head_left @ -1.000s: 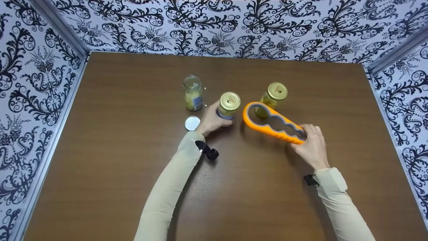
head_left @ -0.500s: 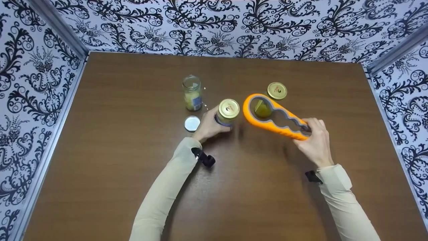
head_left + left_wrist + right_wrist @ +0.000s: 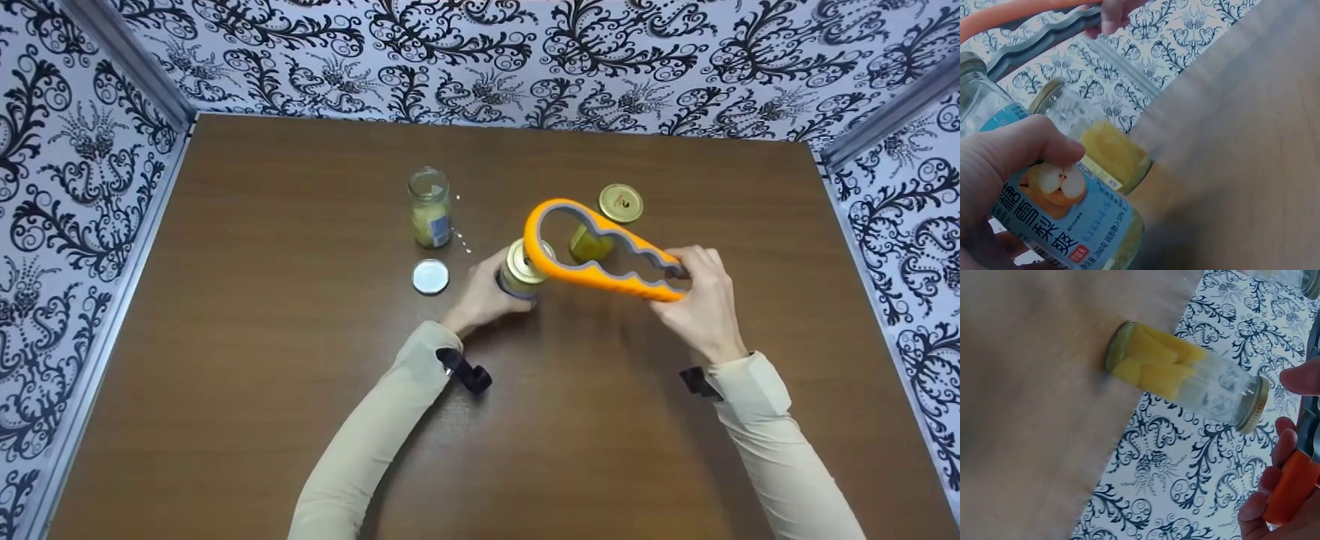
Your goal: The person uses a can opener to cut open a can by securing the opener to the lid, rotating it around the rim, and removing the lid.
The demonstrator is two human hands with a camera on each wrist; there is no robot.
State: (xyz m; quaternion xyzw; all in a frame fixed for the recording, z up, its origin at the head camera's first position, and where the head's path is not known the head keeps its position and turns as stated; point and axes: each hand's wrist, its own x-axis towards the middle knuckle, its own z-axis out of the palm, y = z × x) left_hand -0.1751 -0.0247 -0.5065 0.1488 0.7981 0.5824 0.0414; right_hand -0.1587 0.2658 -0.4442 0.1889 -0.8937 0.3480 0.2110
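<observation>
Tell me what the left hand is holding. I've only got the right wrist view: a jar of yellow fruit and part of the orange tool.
Observer: The left hand grips a blue-labelled jar.
Operator: Where does the far end of the orange tool sit?
Observer: In the head view, the orange tool overlaps that jar's gold lid; I can't tell whether they touch.
Operator: Is there any jar without a lid on it?
Observer: Yes, an open jar stands on the table, beyond the left hand and to its left.
</observation>
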